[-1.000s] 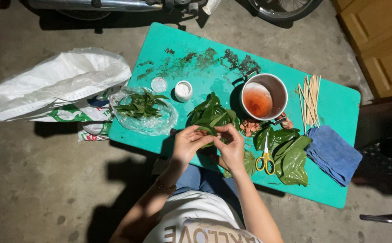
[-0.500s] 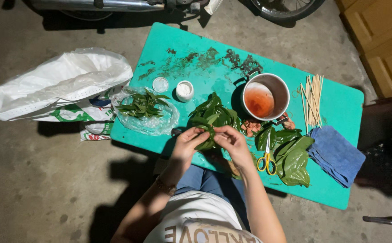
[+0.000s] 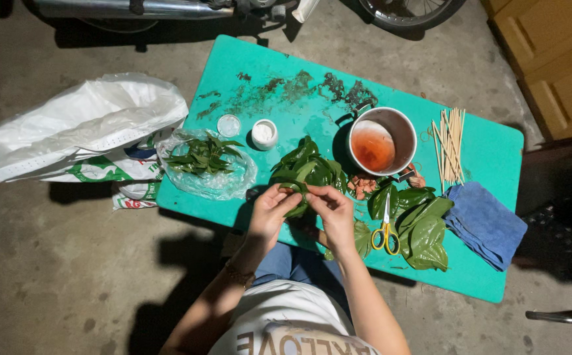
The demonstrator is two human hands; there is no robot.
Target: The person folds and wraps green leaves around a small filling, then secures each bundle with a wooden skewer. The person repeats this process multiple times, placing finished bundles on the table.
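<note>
My left hand [image 3: 269, 213] and my right hand [image 3: 332, 210] meet over the near edge of a teal table [image 3: 246, 72], both pinching one folded green leaf [image 3: 297, 197] between the fingertips. Just beyond the hands lies a heap of dark green leaves [image 3: 306, 167]. To the right of my right hand a pile of flat leaves [image 3: 424, 227] carries yellow-handled scissors [image 3: 386, 230]. A metal pot with orange liquid [image 3: 379, 141] stands behind, with small brown pieces [image 3: 363, 184] beside it.
A clear plastic bag of leafy sprigs [image 3: 204, 161], a small white jar [image 3: 263, 133] and its lid [image 3: 228, 125] sit at the table's left. Wooden sticks [image 3: 452, 144] and a blue cloth [image 3: 486, 223] lie at the right. A white sack [image 3: 75, 128] rests on the concrete floor.
Both hands have stayed together at the leaf pile's near edge, shifting slightly while folding the leaf. Nothing else on the table has moved.
</note>
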